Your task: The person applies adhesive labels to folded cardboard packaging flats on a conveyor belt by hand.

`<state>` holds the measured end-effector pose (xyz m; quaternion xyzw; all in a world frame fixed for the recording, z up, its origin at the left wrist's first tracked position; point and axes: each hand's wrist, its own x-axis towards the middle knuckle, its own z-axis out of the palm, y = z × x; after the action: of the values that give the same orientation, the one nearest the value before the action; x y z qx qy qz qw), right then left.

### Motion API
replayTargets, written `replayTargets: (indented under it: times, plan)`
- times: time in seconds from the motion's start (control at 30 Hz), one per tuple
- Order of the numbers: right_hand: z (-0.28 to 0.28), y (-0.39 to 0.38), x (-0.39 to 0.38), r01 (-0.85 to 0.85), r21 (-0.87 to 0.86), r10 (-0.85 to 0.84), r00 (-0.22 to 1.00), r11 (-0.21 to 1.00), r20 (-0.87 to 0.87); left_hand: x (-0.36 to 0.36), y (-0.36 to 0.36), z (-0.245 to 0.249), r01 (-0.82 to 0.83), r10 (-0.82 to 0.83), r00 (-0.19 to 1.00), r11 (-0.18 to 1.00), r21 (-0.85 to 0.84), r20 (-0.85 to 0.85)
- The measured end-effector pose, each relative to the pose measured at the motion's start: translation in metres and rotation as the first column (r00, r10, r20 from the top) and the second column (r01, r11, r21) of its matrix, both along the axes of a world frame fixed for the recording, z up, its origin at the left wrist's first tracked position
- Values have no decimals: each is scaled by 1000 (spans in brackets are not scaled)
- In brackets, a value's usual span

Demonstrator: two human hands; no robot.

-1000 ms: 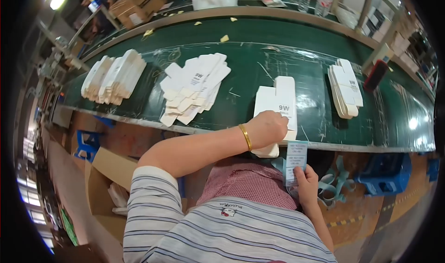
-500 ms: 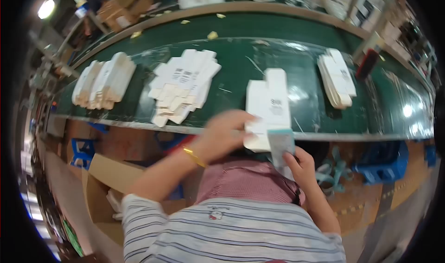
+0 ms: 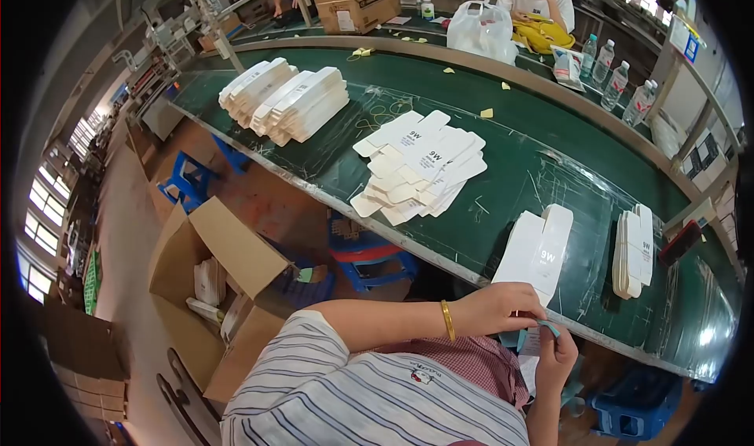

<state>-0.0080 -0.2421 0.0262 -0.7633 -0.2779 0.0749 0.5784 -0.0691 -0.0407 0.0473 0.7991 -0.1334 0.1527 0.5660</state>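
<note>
Green tabletop (image 3: 503, 171) runs diagonally across the frame, and just below its near edge at lower right the left hand (image 3: 503, 308) reaches in from the left, fingertips pinched shut on the top of a small white label strip with teal backing (image 3: 540, 336). The right hand (image 3: 556, 359) rises from below, fingers closed on the strip's lower part. Just beyond them a flat white folded carton printed 9W (image 3: 538, 249) lies at the table edge, a stack of white cartons (image 3: 635, 253) to its right, a fanned pile of white carton blanks (image 3: 420, 163) at centre, and neat rows of white blanks (image 3: 283, 92) at upper left.
</note>
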Motion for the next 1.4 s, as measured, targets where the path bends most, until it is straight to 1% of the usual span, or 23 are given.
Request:
replayTargets:
  times: [0.03,0.1,0.13,0.17,0.23,0.33,0.4,0.43,0.53,0.57,0.6,0.7,0.77,0.8,0.87,0.9,1.0,1.1,1.2,1.23,1.33,1.4]
  plan:
    - [2,3,-2,22,7,-22,999,1000,37,-1,-1,0,-2,0,999,999,-47,-39]
    - [3,6,-1,-8,-29,10,997,1000,73,-2,1,0,9,-13,995,999,-40,-103]
    - [6,4,0,1,-60,4,996,998,87,-1,0,-1,39,-45,990,998,-48,-136]
    - [13,6,-1,18,-103,-8,996,995,91,2,0,-7,20,-26,993,999,-45,-116]
    - [20,13,-4,62,-143,-56,997,988,50,4,0,-6,16,-26,986,998,-64,-162]
    - [15,14,-1,68,-75,-78,987,995,-144,9,0,-1,-23,5,970,997,-68,-245]
    - [10,17,-1,50,-20,-54,963,999,-264,13,3,3,-81,78,967,997,-3,-243]
    - [6,16,0,34,11,-29,949,999,-313,16,6,3,-80,79,969,997,6,-235]
    - [-4,7,6,-61,-34,47,948,998,-315,22,10,2,-84,93,975,995,54,-201]
    - [-8,7,6,-11,-16,6,951,1000,-309,23,10,1,-76,91,978,994,83,-185]
    - [-9,8,7,15,-16,-19,940,1000,-340,25,10,0,-71,89,982,991,113,-167]
    - [-10,13,9,98,-17,-95,890,995,-446,32,11,-4,-84,89,979,996,36,-183]
    - [-8,16,10,104,-22,-100,849,994,-520,36,12,-7,-95,88,969,995,-22,-229]
    - [-8,17,11,105,-24,-101,825,994,-556,38,13,-8,-95,88,965,995,-18,-248]
    - [-13,18,13,64,-15,-62,849,998,-525,43,19,-9,-99,92,955,995,-9,-283]
    - [-15,20,14,41,-10,-40,859,999,-510,47,25,-7,-77,88,956,996,51,-280]
    - [-16,13,18,-100,-134,34,904,986,-427,56,37,-7,-43,73,943,994,99,-326]
    - [-6,22,22,-19,-57,-25,735,998,-677,63,43,1,-91,86,928,996,3,-363]
    - [-6,36,27,166,39,-51,503,985,-863,65,55,-15,-169,191,961,978,125,-200]
    - [-11,40,28,213,54,-53,464,976,-884,65,63,-28,-172,192,980,949,263,-53]
    - [-13,48,32,244,57,-66,466,968,-883,63,66,-47,-129,116,992,912,389,56]
    - [-16,51,36,262,31,-91,438,964,-894,63,67,-49,-95,67,995,896,434,80]
